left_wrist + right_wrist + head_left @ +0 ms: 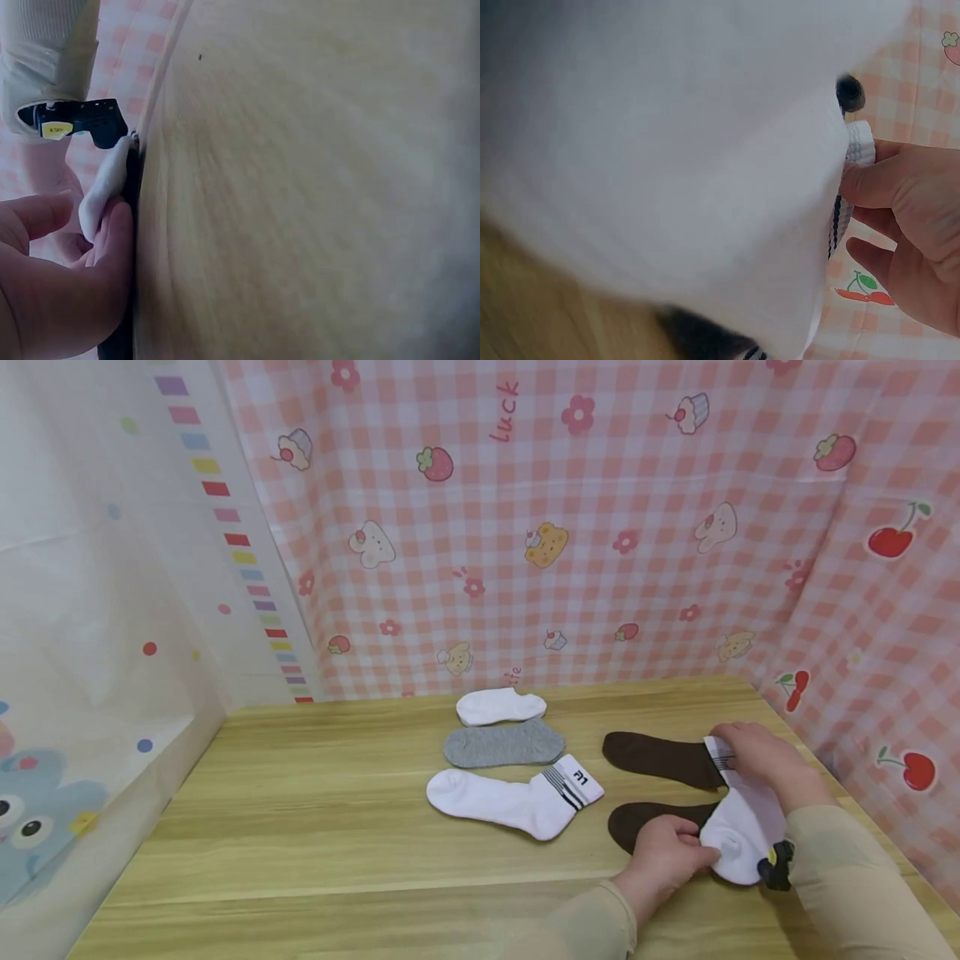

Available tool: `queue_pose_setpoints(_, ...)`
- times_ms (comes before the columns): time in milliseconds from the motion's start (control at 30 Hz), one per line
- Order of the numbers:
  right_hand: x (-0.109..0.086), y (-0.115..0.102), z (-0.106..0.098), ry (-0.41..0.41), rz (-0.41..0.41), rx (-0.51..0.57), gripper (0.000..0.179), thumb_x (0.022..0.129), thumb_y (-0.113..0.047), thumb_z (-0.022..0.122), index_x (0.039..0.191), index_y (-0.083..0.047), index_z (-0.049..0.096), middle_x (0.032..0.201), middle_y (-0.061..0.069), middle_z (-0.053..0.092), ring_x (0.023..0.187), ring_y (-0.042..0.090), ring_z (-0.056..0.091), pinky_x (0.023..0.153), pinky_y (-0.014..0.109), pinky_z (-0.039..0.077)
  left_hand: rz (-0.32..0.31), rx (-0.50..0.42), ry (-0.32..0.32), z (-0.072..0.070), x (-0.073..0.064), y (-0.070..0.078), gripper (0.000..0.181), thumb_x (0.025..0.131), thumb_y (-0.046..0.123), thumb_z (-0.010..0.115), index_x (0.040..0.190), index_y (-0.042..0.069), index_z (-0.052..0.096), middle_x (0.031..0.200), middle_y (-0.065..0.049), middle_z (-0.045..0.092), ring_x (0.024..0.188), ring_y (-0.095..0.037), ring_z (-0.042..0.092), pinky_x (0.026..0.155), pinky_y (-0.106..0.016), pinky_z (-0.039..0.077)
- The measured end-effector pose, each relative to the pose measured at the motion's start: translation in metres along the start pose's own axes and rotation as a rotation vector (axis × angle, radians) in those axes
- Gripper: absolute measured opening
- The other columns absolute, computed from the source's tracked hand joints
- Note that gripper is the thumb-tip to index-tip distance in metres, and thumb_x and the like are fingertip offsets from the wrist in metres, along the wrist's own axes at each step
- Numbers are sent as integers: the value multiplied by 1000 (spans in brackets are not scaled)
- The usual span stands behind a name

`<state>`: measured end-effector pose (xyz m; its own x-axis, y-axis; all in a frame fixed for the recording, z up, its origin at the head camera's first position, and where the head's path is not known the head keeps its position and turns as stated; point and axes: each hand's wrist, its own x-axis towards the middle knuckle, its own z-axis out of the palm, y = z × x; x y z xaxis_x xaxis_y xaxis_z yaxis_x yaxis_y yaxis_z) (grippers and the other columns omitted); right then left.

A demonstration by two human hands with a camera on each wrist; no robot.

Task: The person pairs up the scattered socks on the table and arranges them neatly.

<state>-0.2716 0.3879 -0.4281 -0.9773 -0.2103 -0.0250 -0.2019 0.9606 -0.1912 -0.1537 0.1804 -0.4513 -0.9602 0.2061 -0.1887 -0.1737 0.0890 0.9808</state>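
Note:
A white sock (738, 827) with a dark-striped cuff lies partly over two dark brown socks (652, 755) at the right of the table. My right hand (765, 760) grips its cuff; in the right wrist view, thumb and fingers pinch the striped cuff (860, 142). At the near end my left hand (663, 860) holds the sock's rounded part. The left wrist view has that hand's fingers (112, 232) under the white edge and its thumb above. The lower brown sock is partly hidden behind my left hand and the white sock.
Left of my hands, a second white striped sock (487, 800), a grey sock (502, 745) and a short white sock (495, 707) lie in a column on the wooden table (300, 827). Patterned cloth (480, 527) hangs behind and on both sides.

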Motion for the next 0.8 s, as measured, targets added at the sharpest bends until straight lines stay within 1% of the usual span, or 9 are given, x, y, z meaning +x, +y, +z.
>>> queue_pose_setpoints(167, 3, 1, 0, -11, 14, 7, 37, 83, 4, 70, 117, 8, 57, 106, 27, 63, 99, 45, 58, 83, 61, 46, 32, 143, 1, 0, 2, -1, 18, 74, -3, 81, 86, 2, 70, 65, 0, 68, 58, -14, 68, 55, -18, 51)
queue_pose_setpoints(267, 3, 0, -1, 4, 19, 12, 35, 83, 3, 70, 115, 9, 57, 103, 27, 63, 97, 45, 58, 82, 61, 47, 25, 162, 5, 2, 2, 0, 17, 73, -3, 82, 82, 3, 69, 63, -1, 67, 56, -15, 68, 53, -17, 50)
queue_pose_setpoints(433, 1, 1, 0, 52, 20, 27, 29, 85, 1, 68, 111, 8, 56, 98, 25, 63, 91, 42, 59, 78, 60, 48, -16, 125, 13, 3, 2, 1, 18, 72, -5, 82, 78, 4, 67, 59, 0, 65, 54, -19, 68, 49, -20, 51)
queue_pose_setpoints(633, -1, 4, -1, 98, 1, 22, 19, 86, 1, 66, 103, 3, 57, 91, 19, 63, 81, 34, 58, 70, 53, 48, -41, 88, 13, 3, 1, 3, 20, 72, -8, 80, 74, 4, 65, 58, -1, 63, 55, -22, 69, 48, -23, 52)
queue_pose_setpoints(800, -4, 8, -3, 164, -32, 22, 11, 91, -5, 66, 97, 0, 58, 88, 17, 64, 81, 35, 61, 68, 51, 48, -51, -15, 21, 3, -1, 4, 23, 73, -15, 75, 69, 3, 62, 58, -4, 63, 58, -29, 70, 50, -25, 55)
